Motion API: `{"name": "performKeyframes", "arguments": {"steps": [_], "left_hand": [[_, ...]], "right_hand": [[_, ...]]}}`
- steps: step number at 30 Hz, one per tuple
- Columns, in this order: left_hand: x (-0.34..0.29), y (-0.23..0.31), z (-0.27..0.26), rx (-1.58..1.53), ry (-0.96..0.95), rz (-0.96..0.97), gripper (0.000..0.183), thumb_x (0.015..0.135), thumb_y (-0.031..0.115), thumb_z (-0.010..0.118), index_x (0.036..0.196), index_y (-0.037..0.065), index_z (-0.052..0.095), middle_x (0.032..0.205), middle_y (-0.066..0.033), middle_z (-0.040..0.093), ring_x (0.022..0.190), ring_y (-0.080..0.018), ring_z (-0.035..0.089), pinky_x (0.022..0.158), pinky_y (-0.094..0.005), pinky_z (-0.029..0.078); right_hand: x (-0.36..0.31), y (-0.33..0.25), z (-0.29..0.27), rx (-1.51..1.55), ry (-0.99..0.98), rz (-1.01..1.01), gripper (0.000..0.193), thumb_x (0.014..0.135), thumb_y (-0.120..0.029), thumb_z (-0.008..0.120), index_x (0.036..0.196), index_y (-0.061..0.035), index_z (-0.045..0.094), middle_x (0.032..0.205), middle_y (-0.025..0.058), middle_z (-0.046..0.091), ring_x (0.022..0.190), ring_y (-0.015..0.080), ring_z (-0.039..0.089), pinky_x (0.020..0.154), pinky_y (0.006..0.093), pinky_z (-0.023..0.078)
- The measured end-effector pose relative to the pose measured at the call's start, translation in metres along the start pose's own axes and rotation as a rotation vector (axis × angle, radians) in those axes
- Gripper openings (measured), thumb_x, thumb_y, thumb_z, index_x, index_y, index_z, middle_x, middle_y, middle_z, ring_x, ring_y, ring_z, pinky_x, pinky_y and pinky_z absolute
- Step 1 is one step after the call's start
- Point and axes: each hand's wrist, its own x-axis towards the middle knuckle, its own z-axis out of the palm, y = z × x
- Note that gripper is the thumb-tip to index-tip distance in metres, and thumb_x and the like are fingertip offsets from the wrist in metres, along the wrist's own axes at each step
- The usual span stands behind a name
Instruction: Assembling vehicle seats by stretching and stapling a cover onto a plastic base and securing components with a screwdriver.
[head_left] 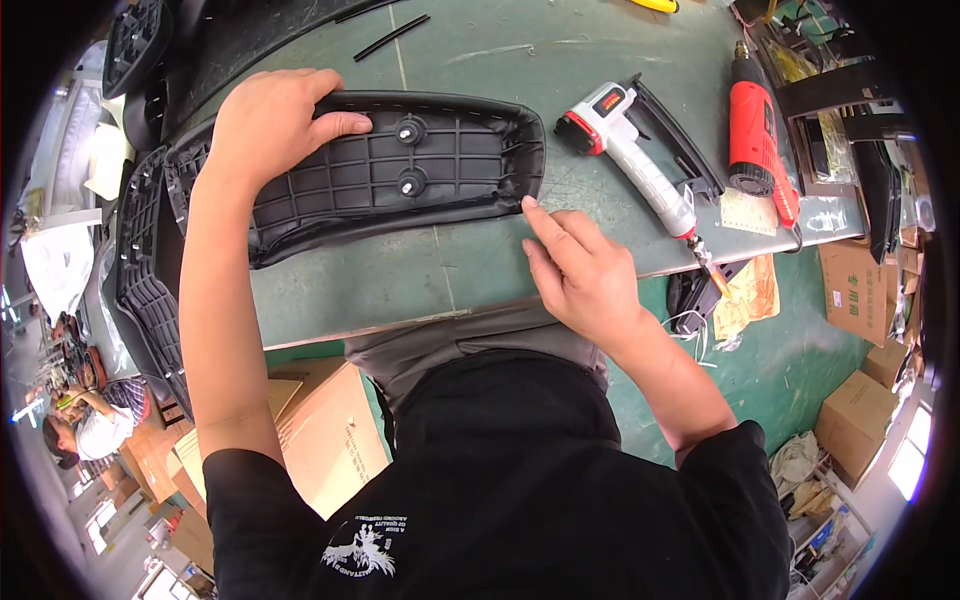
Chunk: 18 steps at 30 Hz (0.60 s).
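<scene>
A long black ribbed plastic panel [330, 180], edged with black covering, lies ribbed side up on the green table in front of me. Two round mounts with metal studs stick up from its ribs. My left hand [272, 125] grips its far edge, thumb on the ribs and fingers over the rim. At the panel's near right corner, the index fingertip of my right hand [585, 270] touches the edge. That hand's thumb is apart from the index finger, and nothing shows between them. Some of its fingertips are hidden.
Right of the panel lies a grey-and-red staple gun [640, 165], its hose fitting over the table edge. Beyond it is a red heat gun [752, 125]. More black ribbed panels [150, 290] lie at left. Thin black strips [392, 38] lie at the back. Cardboard boxes [335, 430] stand below.
</scene>
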Motion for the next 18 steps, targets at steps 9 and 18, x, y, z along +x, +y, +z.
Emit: {"name": "performKeyframes", "arguments": {"steps": [9, 18], "left_hand": [[0.016, -0.001, -0.011, 0.025, -0.202, -0.035, 0.062, 0.086, 0.064, 0.074, 0.087, 0.002, 0.069, 0.080, -0.0175, 0.072, 0.084, -0.0432, 0.070, 0.071, -0.0534, 0.053], [-0.045, 0.067, -0.085, 0.299, -0.294, -0.006, 0.038, 0.090, 0.041, 0.079, 0.090, 0.006, 0.067, 0.082, -0.0111, 0.068, 0.075, -0.0326, 0.072, 0.067, -0.0436, 0.055]], "right_hand": [[0.021, 0.020, -0.012, 0.110, -0.023, -0.143, 0.043, 0.085, 0.001, 0.076, 0.127, -0.0063, 0.077, 0.097, 0.0063, 0.070, 0.073, 0.0275, 0.071, 0.059, 0.0395, 0.058], [0.064, 0.041, -0.087, 0.079, 0.038, 0.078, 0.020, 0.093, 0.005, 0.073, 0.113, 0.0016, 0.077, 0.105, 0.0136, 0.077, 0.085, 0.0193, 0.073, 0.075, 0.0312, 0.059]]}}
